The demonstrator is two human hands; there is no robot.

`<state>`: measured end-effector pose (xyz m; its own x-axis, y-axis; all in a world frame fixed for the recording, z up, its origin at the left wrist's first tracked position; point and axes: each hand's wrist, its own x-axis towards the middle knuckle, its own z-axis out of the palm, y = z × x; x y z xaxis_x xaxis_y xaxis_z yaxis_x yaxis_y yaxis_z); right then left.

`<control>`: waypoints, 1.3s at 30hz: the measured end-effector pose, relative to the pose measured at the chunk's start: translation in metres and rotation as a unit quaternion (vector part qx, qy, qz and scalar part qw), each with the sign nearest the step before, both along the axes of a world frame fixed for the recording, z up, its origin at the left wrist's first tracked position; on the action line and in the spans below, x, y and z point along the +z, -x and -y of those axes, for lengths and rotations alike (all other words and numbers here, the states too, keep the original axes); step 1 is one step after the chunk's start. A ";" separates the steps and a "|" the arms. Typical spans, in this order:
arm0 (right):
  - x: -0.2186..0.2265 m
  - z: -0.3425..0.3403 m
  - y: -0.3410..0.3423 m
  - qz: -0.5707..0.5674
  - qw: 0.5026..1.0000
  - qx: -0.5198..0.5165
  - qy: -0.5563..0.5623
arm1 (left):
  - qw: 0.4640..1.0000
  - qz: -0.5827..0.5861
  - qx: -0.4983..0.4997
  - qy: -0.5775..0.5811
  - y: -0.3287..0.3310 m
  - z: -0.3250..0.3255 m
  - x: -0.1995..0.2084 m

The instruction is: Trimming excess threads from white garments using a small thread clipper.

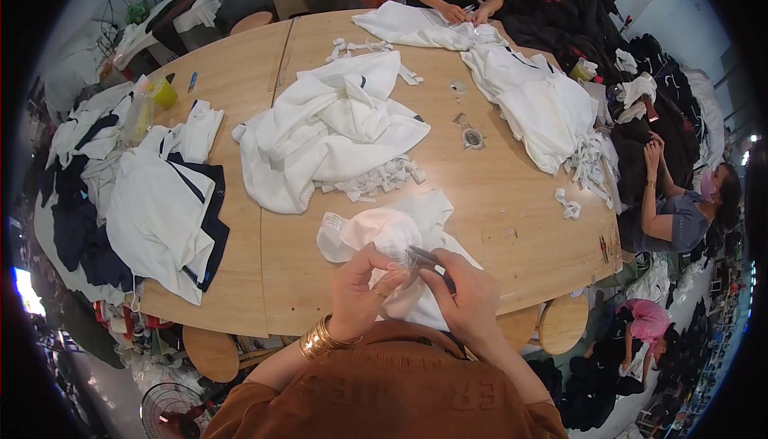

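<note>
In front of me a white garment lies bunched on the near edge of the wooden table. My left hand pinches a gathered part of it between thumb and fingers. A pair of dark thread snips is in my right hand, fingers wrapped round it. The tips of the snips point at the cloth beside my left fingertips. Exactly where the blades touch is too small to tell.
Past the garment lie a white clothing heap and cloth strips. Navy-trimmed garments cover the left side; more white garments lie right, near a watch. Other people work around the table. Stools stand below its near edge.
</note>
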<state>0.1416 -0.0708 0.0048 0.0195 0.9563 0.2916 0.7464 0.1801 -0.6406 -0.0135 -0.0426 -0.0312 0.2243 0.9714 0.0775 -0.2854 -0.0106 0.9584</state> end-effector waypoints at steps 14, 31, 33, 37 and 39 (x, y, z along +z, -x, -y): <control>-0.007 -0.005 0.003 -0.302 0.945 -0.043 0.114 | 0.991 0.131 -0.012 0.023 0.001 -0.003 -0.004; -0.002 -0.020 0.001 -0.402 0.898 0.024 0.179 | 0.999 -0.018 0.016 -0.023 0.004 -0.012 0.008; 0.000 -0.021 0.002 -0.359 0.918 0.003 0.171 | 1.000 0.008 0.012 -0.012 0.004 -0.012 0.010; 0.014 -0.017 0.002 -0.243 0.961 -0.054 0.123 | 0.993 0.086 0.002 0.080 0.004 -0.011 0.010; 0.014 -0.012 -0.002 -0.200 0.972 -0.055 0.109 | 0.986 0.115 -0.001 0.119 0.004 -0.010 0.010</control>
